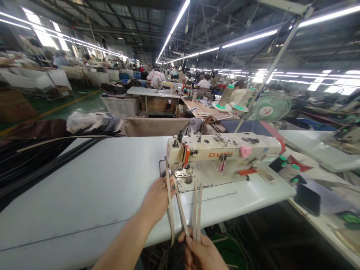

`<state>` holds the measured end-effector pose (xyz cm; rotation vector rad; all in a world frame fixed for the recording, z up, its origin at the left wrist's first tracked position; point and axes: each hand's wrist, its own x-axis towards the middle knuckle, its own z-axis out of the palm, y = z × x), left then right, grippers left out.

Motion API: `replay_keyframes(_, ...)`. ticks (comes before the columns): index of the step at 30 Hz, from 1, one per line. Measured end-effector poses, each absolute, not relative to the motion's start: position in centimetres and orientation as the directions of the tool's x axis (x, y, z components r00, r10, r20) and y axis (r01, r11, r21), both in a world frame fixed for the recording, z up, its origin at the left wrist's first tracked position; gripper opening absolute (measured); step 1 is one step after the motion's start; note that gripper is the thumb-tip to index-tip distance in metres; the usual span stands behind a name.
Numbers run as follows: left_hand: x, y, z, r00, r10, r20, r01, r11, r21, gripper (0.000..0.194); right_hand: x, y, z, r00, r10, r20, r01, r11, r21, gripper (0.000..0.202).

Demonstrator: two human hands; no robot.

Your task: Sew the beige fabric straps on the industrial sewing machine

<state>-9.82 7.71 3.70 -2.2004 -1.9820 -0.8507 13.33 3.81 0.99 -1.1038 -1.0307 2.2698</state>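
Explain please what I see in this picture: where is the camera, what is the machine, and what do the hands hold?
The one picture comes from a camera worn on a person's head, looking forward and down in a large workshop. On the white table stands a cream sewing machine. The left hand lies flat on the table beside thin tan straps that run toward the needle. The right hand pinches the near ends of those straps at the table edge. Thread cones and a green fan stand behind.
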Motion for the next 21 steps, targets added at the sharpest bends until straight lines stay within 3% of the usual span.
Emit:
replay_keyframes(10,-9.9,7.6,3.6,0.027,0.899,0.438,0.936,-0.177,0.305,0.041,14.2,4.1,4.8,-0.614,0.623,-0.485,-0.007,-0.618,-0.786,0.065)
replay_keyframes(15,-9.9,7.7,3.5,0.019,0.906,0.423,0.938,-0.163,0.307,0.042,14.0,4.3,4.1,-0.569,0.644,-0.512,0.035,-0.603,-0.797,0.078)
replay_keyframes(21,-9.9,7.8,3.4,0.019,0.906,0.423,0.936,-0.165,0.312,0.043,14.4,4.5,3.7,-0.576,0.635,-0.515,-0.022,-0.642,-0.767,0.073)
